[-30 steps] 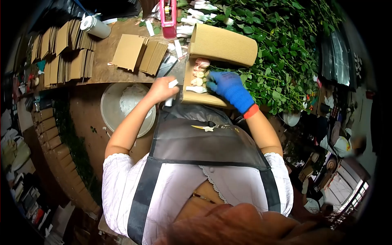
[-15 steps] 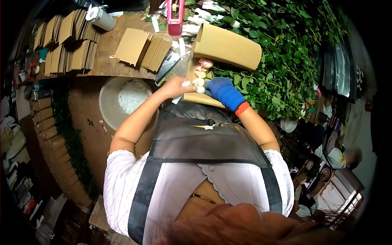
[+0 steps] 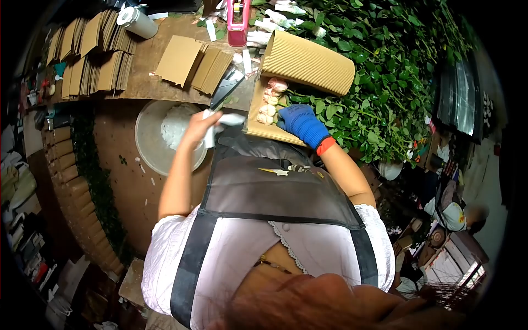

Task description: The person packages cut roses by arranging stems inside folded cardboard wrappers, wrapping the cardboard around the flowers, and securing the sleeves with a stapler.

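My bare left hand (image 3: 199,130) is closed on soft white wrapping pieces (image 3: 231,119), blurred by motion, at the edge of a round bin (image 3: 144,146). My right hand (image 3: 301,124), in a blue knitted glove, is closed at the stems just beside the lowest pale rose head; its fingertips are partly hidden. Several pink and cream roses (image 3: 269,100) lie in a column on a sheet of corrugated cardboard (image 3: 254,113), their leafy stems (image 3: 324,107) pointing right. The upper part of the cardboard (image 3: 308,61) curls over the stems.
Leafy rose stems (image 3: 379,71) pile up at the right, with white-sleeved heads (image 3: 269,25) behind. A pink tape dispenser (image 3: 237,27), folded cardboard pieces (image 3: 181,60) and a white lidded bottle (image 3: 137,23) stand on the table. White scraps (image 3: 177,129) lie in the bin.
My left hand has moved left and down from the roses, carrying white wrapping pieces; the lowest rose head now shows bare. My gloved right hand has stayed in place.
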{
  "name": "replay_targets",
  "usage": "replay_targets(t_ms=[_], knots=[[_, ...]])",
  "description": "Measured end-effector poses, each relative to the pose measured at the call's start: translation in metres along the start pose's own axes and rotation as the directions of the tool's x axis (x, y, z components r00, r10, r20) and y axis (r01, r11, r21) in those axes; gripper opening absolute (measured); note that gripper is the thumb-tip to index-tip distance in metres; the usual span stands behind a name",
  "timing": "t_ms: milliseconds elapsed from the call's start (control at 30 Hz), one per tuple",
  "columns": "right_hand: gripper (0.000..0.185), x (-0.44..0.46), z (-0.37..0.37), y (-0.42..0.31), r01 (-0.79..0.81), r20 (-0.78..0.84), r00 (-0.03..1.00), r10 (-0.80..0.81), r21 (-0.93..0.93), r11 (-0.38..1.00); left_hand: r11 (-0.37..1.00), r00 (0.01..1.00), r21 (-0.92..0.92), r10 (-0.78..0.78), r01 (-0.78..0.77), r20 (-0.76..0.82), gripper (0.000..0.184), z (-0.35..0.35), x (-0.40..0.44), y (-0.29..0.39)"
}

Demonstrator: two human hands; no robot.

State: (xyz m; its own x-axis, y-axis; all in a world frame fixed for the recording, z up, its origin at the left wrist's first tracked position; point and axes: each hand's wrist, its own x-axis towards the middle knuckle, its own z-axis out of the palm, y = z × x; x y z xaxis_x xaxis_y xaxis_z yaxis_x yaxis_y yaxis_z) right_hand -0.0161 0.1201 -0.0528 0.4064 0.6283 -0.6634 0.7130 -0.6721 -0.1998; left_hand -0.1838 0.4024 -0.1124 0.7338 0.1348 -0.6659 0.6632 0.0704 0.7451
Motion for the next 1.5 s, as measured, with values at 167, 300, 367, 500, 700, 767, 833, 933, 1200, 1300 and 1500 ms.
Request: replay_targets(t_ms=[167, 300, 367, 500, 700, 767, 833, 933, 1200, 1300, 1500], knots=[[0.031, 0.007, -0.004, -0.006, -0.054, 0.068, 0.996, 0.058, -0.048, 0.997, 0.053, 0.973, 0.977, -0.121, 0.205, -0.197, 0.049, -0.048, -0.034, -0.001], [0.03, 0.01, 0.001, -0.009, -0.056, 0.069, 0.996, 0.061, -0.081, 0.995, 0.566, 0.919, 0.782, 0.394, -0.261, 0.021, 0.041, 0.023, 0.0, 0.046], [0.03, 0.009, -0.002, -0.01, -0.047, 0.073, 0.996, 0.055, -0.109, 0.993, 0.641, 0.824, 0.574, 0.555, -0.509, 0.11, 0.064, 0.061, 0.026, 0.06], [0.03, 0.0, -0.005, -0.007, -0.01, 0.01, 1.0, 0.01, -0.074, 0.997, 0.518, 0.802, 0.632, 0.508, -0.576, 0.314, 0.102, 0.094, 0.056, 0.052], [0.029, 0.001, 0.009, -0.005, -0.068, -0.269, 0.959, 0.087, 0.079, 0.995, 0.546, 0.805, 0.595, 0.462, -0.589, 0.373, 0.106, 0.088, 0.065, 0.041], [0.028, 0.011, 0.009, -0.004, -0.05, -0.253, 0.965, 0.065, 0.065, 0.997, 0.535, 0.793, 0.592, 0.482, -0.603, 0.372, 0.105, 0.087, 0.071, 0.039], [0.028, 0.018, 0.015, -0.006, -0.061, -0.214, 0.975, 0.062, 0.009, 0.998, 0.52, 0.784, 0.597, 0.499, -0.611, 0.368, 0.104, 0.086, 0.071, 0.036], [0.027, 0.024, 0.025, -0.001, -0.011, -0.222, 0.975, 0.001, -0.044, 0.999, 0.626, 0.845, 0.57, 0.429, -0.532, 0.319, 0.097, 0.091, 0.082, 0.035], [0.023, 0.008, -0.001, 0.007, -0.102, -0.314, 0.941, 0.128, 0.098, 0.99, 0.597, 0.742, 0.485, 0.644, -0.64, 0.186, 0.074, 0.098, 0.076, 0.019], [0.022, 0.024, 0.009, 0.018, -0.009, -0.336, 0.942, 0.018, 0.029, 1.0, 0.633, 0.75, 0.437, 0.639, -0.639, 0.172, 0.07, 0.099, 0.076, 0.018], [0.02, 0.034, 0.02, 0.022, 0.065, -0.344, 0.936, -0.079, -0.054, 0.996, 0.701, 0.833, 0.491, 0.543, -0.517, 0.103, 0.06, 0.106, 0.08, 0.025]])
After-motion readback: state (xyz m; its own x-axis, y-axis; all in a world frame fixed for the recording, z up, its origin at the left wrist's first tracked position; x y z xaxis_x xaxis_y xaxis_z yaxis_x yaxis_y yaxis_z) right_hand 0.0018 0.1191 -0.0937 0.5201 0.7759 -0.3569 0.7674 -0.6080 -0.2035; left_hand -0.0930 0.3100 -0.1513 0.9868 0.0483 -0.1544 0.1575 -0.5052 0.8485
